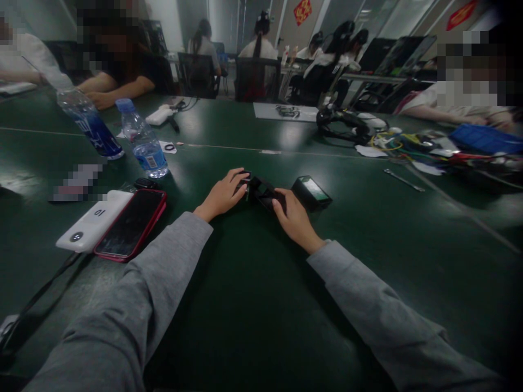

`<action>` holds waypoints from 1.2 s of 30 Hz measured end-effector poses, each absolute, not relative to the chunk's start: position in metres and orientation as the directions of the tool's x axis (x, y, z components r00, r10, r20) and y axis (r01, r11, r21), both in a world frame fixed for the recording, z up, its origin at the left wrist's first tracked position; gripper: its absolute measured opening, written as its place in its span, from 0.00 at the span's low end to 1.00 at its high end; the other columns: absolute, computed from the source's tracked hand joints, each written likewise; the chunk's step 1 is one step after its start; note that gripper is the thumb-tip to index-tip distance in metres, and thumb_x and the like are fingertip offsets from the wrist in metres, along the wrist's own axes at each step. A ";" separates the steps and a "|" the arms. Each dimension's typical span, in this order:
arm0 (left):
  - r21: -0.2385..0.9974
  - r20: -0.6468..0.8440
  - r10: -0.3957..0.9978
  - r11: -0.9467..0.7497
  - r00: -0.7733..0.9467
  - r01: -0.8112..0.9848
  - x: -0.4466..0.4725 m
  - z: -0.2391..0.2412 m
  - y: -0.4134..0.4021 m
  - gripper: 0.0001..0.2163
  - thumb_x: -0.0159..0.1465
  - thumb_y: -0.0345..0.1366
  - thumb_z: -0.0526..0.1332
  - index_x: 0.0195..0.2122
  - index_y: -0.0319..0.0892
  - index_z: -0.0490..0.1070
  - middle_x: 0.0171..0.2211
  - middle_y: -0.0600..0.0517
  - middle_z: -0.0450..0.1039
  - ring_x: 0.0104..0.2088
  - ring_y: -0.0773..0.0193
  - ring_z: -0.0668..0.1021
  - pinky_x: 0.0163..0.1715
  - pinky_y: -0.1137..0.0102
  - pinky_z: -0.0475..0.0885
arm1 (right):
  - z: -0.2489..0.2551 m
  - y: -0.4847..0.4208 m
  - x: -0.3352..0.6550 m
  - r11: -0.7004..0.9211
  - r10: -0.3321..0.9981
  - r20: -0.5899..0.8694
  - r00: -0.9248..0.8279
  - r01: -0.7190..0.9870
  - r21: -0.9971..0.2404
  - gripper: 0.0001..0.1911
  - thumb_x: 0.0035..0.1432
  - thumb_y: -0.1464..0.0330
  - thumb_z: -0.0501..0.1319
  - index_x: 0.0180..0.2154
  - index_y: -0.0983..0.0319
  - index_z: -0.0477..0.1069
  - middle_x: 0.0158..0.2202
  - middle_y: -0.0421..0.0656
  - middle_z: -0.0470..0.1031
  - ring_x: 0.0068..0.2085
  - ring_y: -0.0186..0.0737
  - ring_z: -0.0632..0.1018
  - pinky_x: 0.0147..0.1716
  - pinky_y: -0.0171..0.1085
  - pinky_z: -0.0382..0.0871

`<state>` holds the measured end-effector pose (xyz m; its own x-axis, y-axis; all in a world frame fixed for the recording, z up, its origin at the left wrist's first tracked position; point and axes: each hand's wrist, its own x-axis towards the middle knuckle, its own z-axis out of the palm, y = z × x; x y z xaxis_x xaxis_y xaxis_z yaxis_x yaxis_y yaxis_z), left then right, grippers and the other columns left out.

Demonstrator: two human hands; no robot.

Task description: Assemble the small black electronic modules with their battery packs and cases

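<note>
A small black object (pixel 261 191) lies on the dark green table (pixel 253 305) between my two hands. My left hand (pixel 224 195) rests on its left end, fingers curled over it. On its right end my right hand (pixel 295 219) does the same, with the fingertips pressed on the top. Just right of it sits a small black box (pixel 311 192) with a pale shiny top, apart from my fingers. What the black object is I cannot make out in the dim light.
A red-cased phone (pixel 131 223) and a white power bank (pixel 93 220) lie at my left, with two water bottles (pixel 144 140) behind. A wrench (pixel 402 179), cables and a blue tray (pixel 484 139) are at the right. Several people sit around and beyond the table.
</note>
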<state>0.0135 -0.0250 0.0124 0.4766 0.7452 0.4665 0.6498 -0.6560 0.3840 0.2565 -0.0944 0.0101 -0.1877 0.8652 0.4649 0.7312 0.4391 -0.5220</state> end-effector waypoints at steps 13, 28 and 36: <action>0.376 0.463 0.745 -0.655 0.480 0.655 0.014 0.012 -0.025 0.22 0.73 0.47 0.44 0.63 0.44 0.59 0.66 0.43 0.57 0.61 0.53 0.70 0.55 0.56 0.73 | 0.010 -0.095 0.256 0.441 0.862 0.470 -0.190 0.736 -0.513 0.22 0.70 0.55 0.49 0.56 0.62 0.63 0.52 0.53 0.71 0.52 0.52 0.74 0.53 0.54 0.69; 0.390 0.459 0.749 -0.653 0.478 0.649 0.013 0.013 -0.025 0.22 0.73 0.48 0.44 0.63 0.46 0.59 0.66 0.43 0.57 0.59 0.52 0.72 0.54 0.55 0.74 | 0.010 -0.095 0.256 0.445 0.860 0.473 -0.190 0.732 -0.515 0.21 0.70 0.55 0.49 0.56 0.61 0.63 0.52 0.53 0.71 0.52 0.53 0.74 0.52 0.54 0.70; 0.380 0.452 0.753 -0.647 0.478 0.661 0.013 0.013 -0.025 0.22 0.73 0.48 0.45 0.63 0.44 0.59 0.66 0.43 0.56 0.59 0.53 0.72 0.54 0.56 0.73 | 0.011 -0.095 0.255 0.440 0.863 0.468 -0.189 0.736 -0.515 0.22 0.70 0.55 0.49 0.56 0.62 0.63 0.52 0.54 0.71 0.53 0.53 0.74 0.53 0.55 0.69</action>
<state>0.0133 -0.0251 0.0134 0.4776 0.7534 0.4520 0.6608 -0.6471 0.3803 0.2552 -0.0953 0.0111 -0.1888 0.8633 0.4681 0.7356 0.4401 -0.5150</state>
